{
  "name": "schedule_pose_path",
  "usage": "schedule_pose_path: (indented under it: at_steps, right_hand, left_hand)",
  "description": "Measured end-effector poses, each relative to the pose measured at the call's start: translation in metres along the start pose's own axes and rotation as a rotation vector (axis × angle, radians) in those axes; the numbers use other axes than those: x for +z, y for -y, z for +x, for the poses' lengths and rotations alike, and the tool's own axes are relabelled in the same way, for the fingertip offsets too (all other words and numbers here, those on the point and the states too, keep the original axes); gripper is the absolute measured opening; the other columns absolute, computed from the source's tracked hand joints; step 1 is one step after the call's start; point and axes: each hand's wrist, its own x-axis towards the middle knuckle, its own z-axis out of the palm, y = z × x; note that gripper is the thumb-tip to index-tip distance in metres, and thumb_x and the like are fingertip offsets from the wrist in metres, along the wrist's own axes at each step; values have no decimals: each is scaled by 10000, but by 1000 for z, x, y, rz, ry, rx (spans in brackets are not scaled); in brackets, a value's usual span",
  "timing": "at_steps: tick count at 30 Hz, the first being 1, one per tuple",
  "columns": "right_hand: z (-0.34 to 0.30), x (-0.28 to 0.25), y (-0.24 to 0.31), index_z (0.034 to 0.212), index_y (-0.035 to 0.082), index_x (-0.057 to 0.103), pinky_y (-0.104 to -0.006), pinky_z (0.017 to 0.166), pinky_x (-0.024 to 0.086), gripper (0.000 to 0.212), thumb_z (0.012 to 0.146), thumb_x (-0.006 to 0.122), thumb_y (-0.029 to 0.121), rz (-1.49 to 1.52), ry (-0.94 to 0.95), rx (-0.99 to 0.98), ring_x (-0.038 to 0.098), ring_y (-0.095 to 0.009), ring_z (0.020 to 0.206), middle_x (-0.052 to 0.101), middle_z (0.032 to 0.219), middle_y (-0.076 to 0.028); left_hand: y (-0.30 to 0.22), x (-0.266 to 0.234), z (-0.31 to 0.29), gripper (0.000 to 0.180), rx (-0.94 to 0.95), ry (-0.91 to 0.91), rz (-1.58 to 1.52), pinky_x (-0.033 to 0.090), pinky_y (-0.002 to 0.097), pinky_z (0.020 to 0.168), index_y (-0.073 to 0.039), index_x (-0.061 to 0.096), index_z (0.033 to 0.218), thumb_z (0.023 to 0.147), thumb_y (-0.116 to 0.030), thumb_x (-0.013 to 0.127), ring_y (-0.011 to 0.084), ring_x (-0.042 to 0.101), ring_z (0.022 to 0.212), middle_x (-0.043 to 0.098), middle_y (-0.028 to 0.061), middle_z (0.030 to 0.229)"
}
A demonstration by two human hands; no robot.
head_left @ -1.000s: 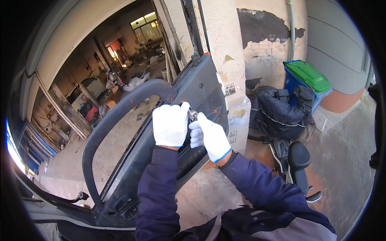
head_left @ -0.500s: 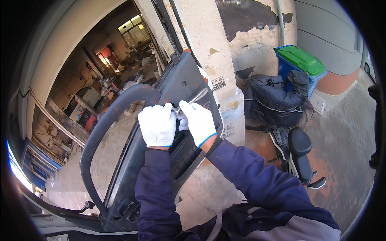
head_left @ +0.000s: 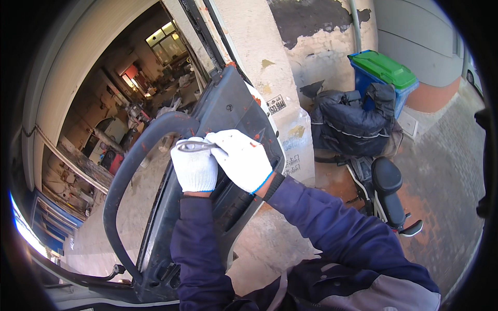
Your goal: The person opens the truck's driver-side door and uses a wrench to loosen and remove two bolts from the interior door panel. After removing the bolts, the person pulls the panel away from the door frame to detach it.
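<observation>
A dark grey car door (head_left: pixel 236 111), its inner trim flecked with reddish marks, stands upright before me. Both my hands wear white knitted gloves with blue cuff edges. My left hand (head_left: pixel 195 168) is closed at the upper part of the trim, and a shiny metal ratchet wrench (head_left: pixel 195 146) lies across its fingers. From the right, my right hand (head_left: pixel 241 159) grips the other end of that wrench, its fingers closed. The spot on the door beneath the hands is hidden, so whatever the wrench's head sits on cannot be seen.
The door's curved window frame (head_left: pixel 111 207) arches on the left, before a cluttered workshop (head_left: pixel 140 103). Right of the door stand a peeling wall (head_left: pixel 298 140), a scooter (head_left: pixel 386 186) with a dark padded cover (head_left: pixel 353 122), and a blue bin with a green lid (head_left: pixel 384 70).
The wrench has swung from pointing up and right to lying leftward over my left hand. My right hand moved left with it. The view has shifted slightly.
</observation>
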Motion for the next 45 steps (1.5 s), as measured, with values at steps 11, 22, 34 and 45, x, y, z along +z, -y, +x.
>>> schedule_pose_path:
  at_steps: [11, 22, 34, 45]
  right_hand:
    - [7, -8, -3, 1144, 49, 722, -470, 884, 597, 252, 1072, 675, 286, -41, 110, 165, 748, -365, 982, 726, 1047, -164]
    - [10, -12, -1, 1168, 39, 711, -470, 884, 603, 297, 1076, 662, 317, 35, 216, 341, 759, -359, 1007, 743, 1035, -163]
    - [2, -6, -6, 1193, 62, 713, -465, 901, 581, 254, 1065, 656, 273, -12, 33, -5, 734, -343, 1041, 699, 1077, -137]
    - [7, -11, -6, 1147, 76, 717, -464, 885, 595, 206, 1069, 652, 255, -155, 81, -81, 718, -339, 1020, 697, 1057, -146]
  left_hand:
    - [-8, -2, 8, 55, -62, 49, 83, 454, 476, 817, -145, 776, 931, 958, -188, 756, 335, 650, 869, 665, 85, 825]
    - [-7, 1, 6, 59, -38, 67, 107, 444, 475, 788, -157, 798, 966, 948, -187, 751, 327, 635, 852, 647, 63, 795]
    - [-14, -4, 15, 96, -65, 162, 265, 445, 465, 766, -166, 745, 879, 967, -199, 726, 305, 652, 821, 678, 64, 800]
    - [-7, 9, 6, 77, -55, 200, 314, 461, 456, 810, -169, 752, 937, 982, -228, 733, 319, 627, 867, 684, 44, 901]
